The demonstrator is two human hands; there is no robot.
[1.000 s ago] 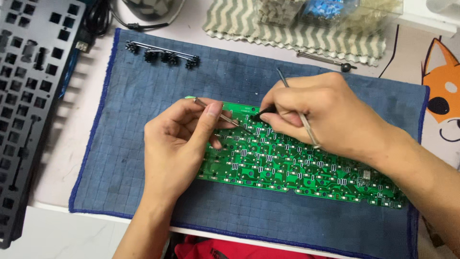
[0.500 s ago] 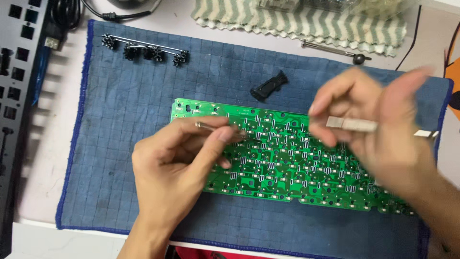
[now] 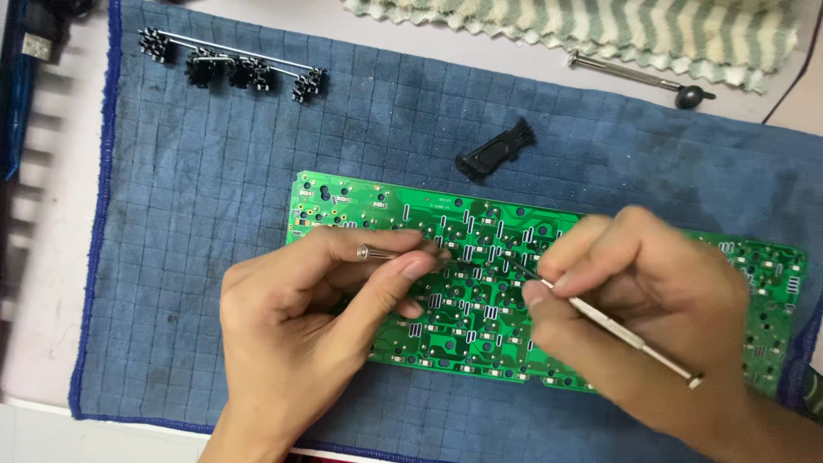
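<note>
A green circuit board (image 3: 480,257) lies flat on a blue checked cloth (image 3: 214,197). My left hand (image 3: 317,326) rests on the board's left half and pinches a thin metal tool (image 3: 386,254) between thumb and forefinger. My right hand (image 3: 651,317) is over the board's right half, gripping a slim silver screwdriver (image 3: 617,330) whose tip touches the board near its middle. A small black plastic part (image 3: 497,153) lies loose on the cloth just beyond the board.
A metal bar with several black clips (image 3: 231,67) lies at the cloth's far left corner. Another screwdriver with a black end (image 3: 639,79) lies by a striped green towel (image 3: 600,26). A dark keyboard case edge (image 3: 17,94) runs along the left.
The black plastic part came off the board and now lies on the cloth behind it. My right hand swung back down, bringing the screwdriver tip onto the board's middle.
</note>
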